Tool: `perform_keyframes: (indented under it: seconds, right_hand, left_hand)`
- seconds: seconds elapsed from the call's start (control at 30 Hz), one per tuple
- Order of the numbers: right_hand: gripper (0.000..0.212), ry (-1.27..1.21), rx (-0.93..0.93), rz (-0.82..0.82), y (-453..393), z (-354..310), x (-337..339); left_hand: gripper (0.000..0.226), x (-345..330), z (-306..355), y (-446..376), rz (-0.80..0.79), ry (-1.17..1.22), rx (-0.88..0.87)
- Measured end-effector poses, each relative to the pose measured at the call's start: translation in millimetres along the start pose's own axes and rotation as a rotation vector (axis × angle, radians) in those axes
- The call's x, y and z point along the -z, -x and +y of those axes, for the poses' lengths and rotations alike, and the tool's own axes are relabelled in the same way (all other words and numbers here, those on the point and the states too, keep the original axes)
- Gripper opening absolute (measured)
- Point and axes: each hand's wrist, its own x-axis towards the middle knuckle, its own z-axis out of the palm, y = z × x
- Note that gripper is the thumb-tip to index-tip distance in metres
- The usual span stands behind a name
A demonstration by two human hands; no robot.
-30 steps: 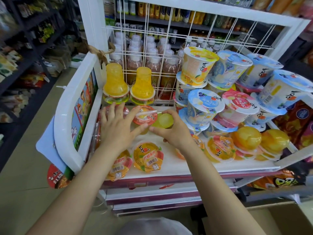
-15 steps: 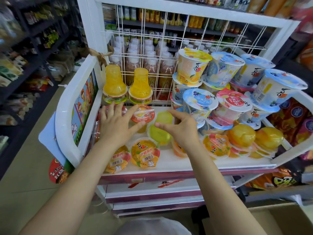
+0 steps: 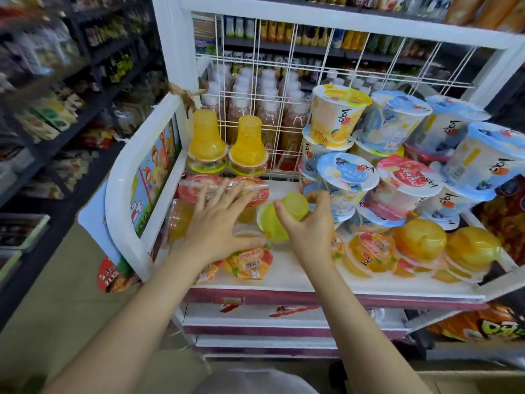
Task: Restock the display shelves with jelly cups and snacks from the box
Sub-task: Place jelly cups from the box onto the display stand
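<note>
My right hand [image 3: 309,223] grips a yellow-green jelly cup [image 3: 279,216] lying tilted on the white display shelf [image 3: 287,275]. My left hand [image 3: 220,223] lies with spread fingers over the orange jelly cups at the shelf's left, its thumb on an orange-lidded jelly cup [image 3: 248,261]. Two red-lidded cups [image 3: 199,186] stand just beyond its fingers. Behind them are two tall yellow jelly cups [image 3: 207,137] upside down on other cups. Large tubs [image 3: 349,177] with blue, pink and yellow lids are piled at the right, above round orange jellies [image 3: 420,238].
A white wire grid [image 3: 284,81] backs the shelf, with drink bottles behind it. A white curved side panel [image 3: 133,172] closes the left end. Lower shelf tiers [image 3: 270,317] jut out below. Snack bags [image 3: 500,325] hang at the lower right. Dark store shelving lines the aisle at left.
My right hand has closed round the yellow-green cup and tipped it over toward the left. My left hand slid down and right, its thumb now on the orange-lidded cup.
</note>
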Motion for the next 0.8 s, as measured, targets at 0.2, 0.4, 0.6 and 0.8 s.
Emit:
perform_keyframes:
  seconds: [0.2, 0.4, 0.6, 0.8]
  right_hand:
    - [0.038, 0.026, -0.03, -0.056, 4.4, 4.5, 7.0]
    - [0.031, -0.047, -0.023, -0.043, 10.0, 5.2, 9.5]
    - [0.026, -0.19, -0.037, -0.084, 7.0, 3.3, 14.5]
    - [0.021, -0.23, 0.098, -0.049, -1.6, -6.4, 11.9]
  left_hand:
    - [0.111, -2.5, 0.8, -0.4, 0.02, 0.023, 0.001]
    - [0.109, -1.8, 1.2, 1.2, 0.028, 0.037, 0.006]
    - [0.111, -1.5, 1.4, 1.9, 0.047, 0.043, 0.011]
    - [0.114, 16.9, 18.9, 0.1, 0.099, 0.255, 0.019]
